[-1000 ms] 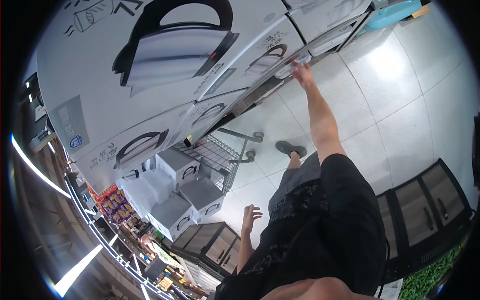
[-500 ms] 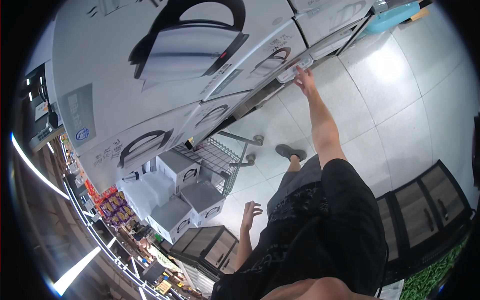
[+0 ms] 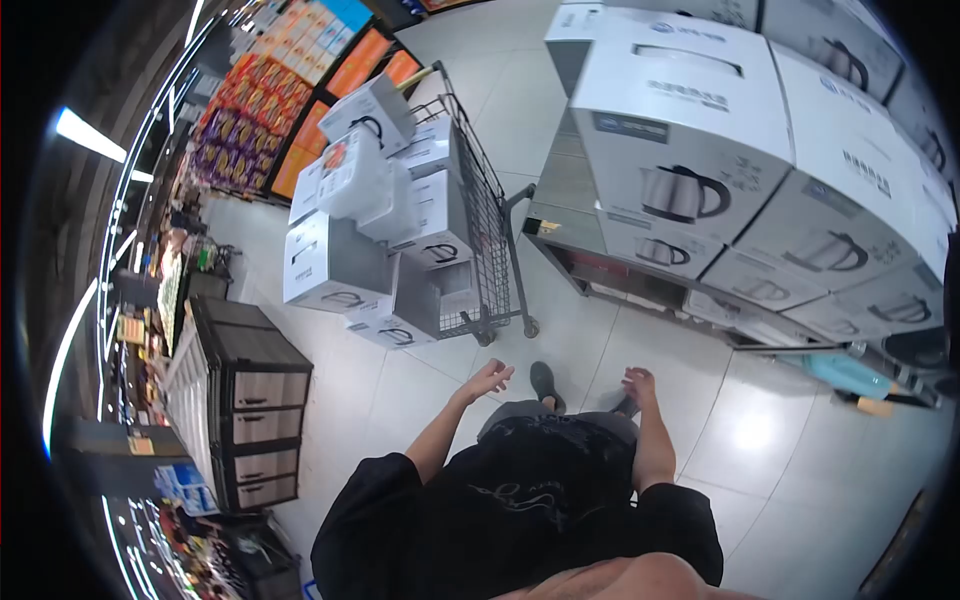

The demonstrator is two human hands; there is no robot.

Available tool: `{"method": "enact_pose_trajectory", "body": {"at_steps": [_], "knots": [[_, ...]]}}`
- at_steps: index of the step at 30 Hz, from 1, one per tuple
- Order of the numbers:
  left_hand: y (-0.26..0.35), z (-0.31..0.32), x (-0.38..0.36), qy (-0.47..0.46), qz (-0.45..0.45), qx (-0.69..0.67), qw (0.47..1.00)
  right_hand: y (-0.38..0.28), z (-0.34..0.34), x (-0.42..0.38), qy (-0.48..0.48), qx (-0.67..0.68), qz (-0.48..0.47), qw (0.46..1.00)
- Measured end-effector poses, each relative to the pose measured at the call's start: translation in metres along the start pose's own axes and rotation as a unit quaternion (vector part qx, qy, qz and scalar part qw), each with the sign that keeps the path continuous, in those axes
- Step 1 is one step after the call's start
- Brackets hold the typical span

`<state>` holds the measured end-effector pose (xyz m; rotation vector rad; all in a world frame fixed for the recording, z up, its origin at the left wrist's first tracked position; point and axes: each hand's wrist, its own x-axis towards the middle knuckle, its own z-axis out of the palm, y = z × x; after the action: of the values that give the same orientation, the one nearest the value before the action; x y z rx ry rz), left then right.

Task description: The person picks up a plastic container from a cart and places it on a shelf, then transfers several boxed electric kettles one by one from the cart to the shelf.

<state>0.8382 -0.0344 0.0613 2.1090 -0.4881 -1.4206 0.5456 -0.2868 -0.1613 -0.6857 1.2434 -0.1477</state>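
My left hand hangs in the air over the floor, fingers stretched loosely, holding nothing. On the other side of my body my right hand is also empty, its fingers bent a little and apart. Ahead of my left hand stands a wire shopping cart piled with electric kettle boxes. Clear plastic-wrapped containers lie among them. Forward of my right hand is a stack of more kettle boxes on a low display stand. Neither hand touches the cart or the stack.
White tiled floor runs between the cart and the stand. A brown drawer cabinet stands at the left. Red and purple snack packs fill a shelf behind the cart. A light blue item sits low at the right.
My right hand has come away from the low package under the stand and is back near my body. My view has turned, bringing the cart and the stack front into sight.
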Motion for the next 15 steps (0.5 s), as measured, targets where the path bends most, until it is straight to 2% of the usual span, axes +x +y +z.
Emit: {"method": "enact_pose_trajectory", "body": {"at_steps": [2,5,7,9,11,15], "knots": [[0.008,-0.014,0.003,0.021,0.04,-0.021,0.999,0.005,0.004,-0.008,-0.022,-0.038,0.004,0.999],[0.046,-0.051,-0.014,0.078,0.151,-0.149,0.974,0.0,0.011,-0.03,-0.035,-0.092,0.002,0.995],[0.071,-0.091,-0.017,0.16,0.201,-0.243,0.935,0.001,0.015,-0.04,-0.031,-0.129,0.001,0.991],[0.11,-0.141,-0.024,0.235,0.235,-0.354,0.874,0.001,0.011,-0.043,-0.014,-0.166,-0.006,0.986],[0.143,-0.197,-0.033,0.266,0.282,-0.423,0.819,-0.005,0.015,-0.055,-0.006,-0.174,-0.005,0.985],[0.205,-0.282,-0.042,0.259,0.213,-0.565,0.754,-0.011,0.014,-0.072,-0.009,-0.168,-0.022,0.986]]}}
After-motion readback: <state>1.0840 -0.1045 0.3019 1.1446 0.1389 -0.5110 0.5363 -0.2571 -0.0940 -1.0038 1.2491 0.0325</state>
